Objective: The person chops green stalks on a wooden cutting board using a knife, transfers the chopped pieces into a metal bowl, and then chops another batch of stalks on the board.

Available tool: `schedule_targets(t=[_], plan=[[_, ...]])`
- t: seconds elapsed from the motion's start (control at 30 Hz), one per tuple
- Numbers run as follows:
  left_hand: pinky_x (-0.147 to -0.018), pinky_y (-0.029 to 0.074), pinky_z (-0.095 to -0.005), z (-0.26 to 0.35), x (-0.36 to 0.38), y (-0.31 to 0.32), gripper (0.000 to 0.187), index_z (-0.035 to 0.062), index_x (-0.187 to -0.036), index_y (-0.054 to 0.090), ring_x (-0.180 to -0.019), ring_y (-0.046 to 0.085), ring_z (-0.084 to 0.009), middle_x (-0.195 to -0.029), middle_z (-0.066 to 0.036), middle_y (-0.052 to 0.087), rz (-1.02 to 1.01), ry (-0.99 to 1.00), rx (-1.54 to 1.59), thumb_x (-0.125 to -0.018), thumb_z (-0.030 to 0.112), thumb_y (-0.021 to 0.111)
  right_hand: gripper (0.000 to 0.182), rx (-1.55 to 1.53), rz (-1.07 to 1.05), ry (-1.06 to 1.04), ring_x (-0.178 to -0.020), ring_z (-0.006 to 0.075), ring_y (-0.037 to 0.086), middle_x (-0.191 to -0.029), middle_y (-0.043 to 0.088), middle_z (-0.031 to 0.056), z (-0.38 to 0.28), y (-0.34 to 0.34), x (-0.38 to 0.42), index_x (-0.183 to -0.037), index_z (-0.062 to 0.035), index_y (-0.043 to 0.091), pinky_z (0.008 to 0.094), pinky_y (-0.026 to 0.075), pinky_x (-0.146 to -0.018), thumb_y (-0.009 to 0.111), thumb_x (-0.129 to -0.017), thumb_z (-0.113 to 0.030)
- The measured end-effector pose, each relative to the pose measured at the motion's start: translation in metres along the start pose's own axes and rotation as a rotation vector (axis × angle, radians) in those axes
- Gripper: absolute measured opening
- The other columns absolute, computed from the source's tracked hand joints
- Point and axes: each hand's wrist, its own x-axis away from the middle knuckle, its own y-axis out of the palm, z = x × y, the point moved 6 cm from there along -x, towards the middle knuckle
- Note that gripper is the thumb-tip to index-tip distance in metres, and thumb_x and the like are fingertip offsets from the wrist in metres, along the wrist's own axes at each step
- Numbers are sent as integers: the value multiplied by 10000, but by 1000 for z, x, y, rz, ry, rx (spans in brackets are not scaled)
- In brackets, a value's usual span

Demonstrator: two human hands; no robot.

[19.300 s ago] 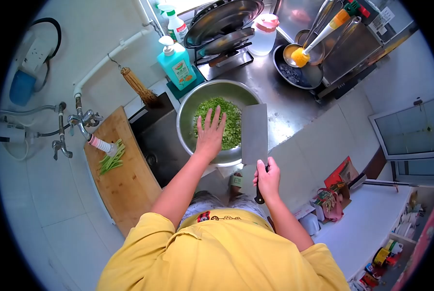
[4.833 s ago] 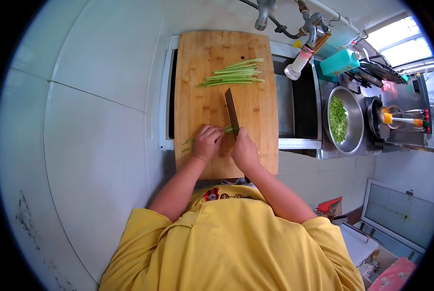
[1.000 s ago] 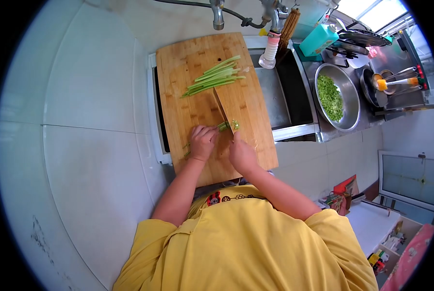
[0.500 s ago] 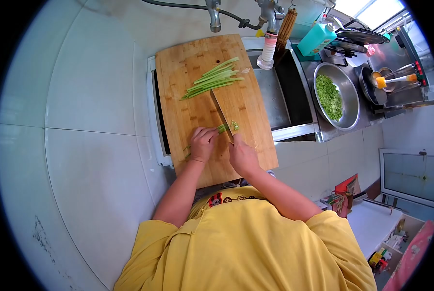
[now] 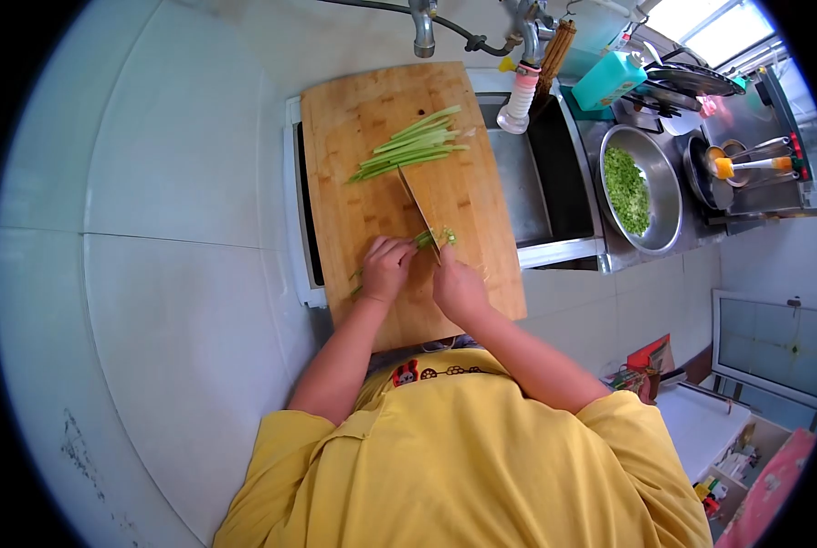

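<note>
My right hand (image 5: 460, 288) is closed round the handle of a kitchen knife (image 5: 417, 205), whose blade points away from me and stands across some green stalks. My left hand (image 5: 386, 268) is closed on these thin green stalks (image 5: 423, 239), which look like celery; their other ends stick out at its left side. Small cut pieces (image 5: 448, 237) lie just right of the blade. Farther up the wooden cutting board (image 5: 353, 128) lies a bundle of longer green stalks (image 5: 410, 149), touched by neither hand. My fingers hide part of the held stalks and the knife handle.
The board lies over a sink (image 5: 518, 187), whose right basin shows. A steel bowl (image 5: 669, 196) with chopped greens (image 5: 626, 190) stands to the right. Beyond the board are a faucet (image 5: 529, 36) and a turquoise bottle (image 5: 609, 80). A tiled wall (image 5: 180, 183) rises at left.
The view has shifted slightly, so the board and bowl sit a little farther right. More cut pieces appear to lie beside the blade. Both hands keep their grip.
</note>
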Motion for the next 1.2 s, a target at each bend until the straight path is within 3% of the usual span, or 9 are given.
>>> schedule_targets(t=[0.43,0.53,0.9,1.2], plan=[[-712,503,-322,7,-3,-2,113,47,-777,684,-795,616,-234,-843,-59,681,11,33,8,-676,8,715,219,-11,73,96,-667,446,598,-703,608,247,15,-13,5,-1003,-21,423,530,467,-605,521,-902,-188],[-714,502,-327,10,-4,-2,116,46,-779,679,-797,616,-240,-842,-63,677,10,21,14,-675,9,717,227,96,45,143,-681,409,620,-764,624,200,31,-12,4,-1007,-40,422,497,494,-622,507,-910,-227],[-738,497,-342,18,-3,-9,169,49,-831,666,-836,613,-257,-885,-73,671,5,22,-32,-677,25,728,240,2,86,16,-666,413,613,-739,612,235,20,-16,12,-943,-23,444,491,486,-600,544,-895,-236],[-809,445,-354,23,10,-15,190,67,-870,671,-892,594,-242,-927,-54,677,55,-26,-171,-689,60,728,256,-173,120,-12,-749,441,601,-781,617,244,24,-17,23,-1006,-5,441,516,466,-641,547,-894,-210]])
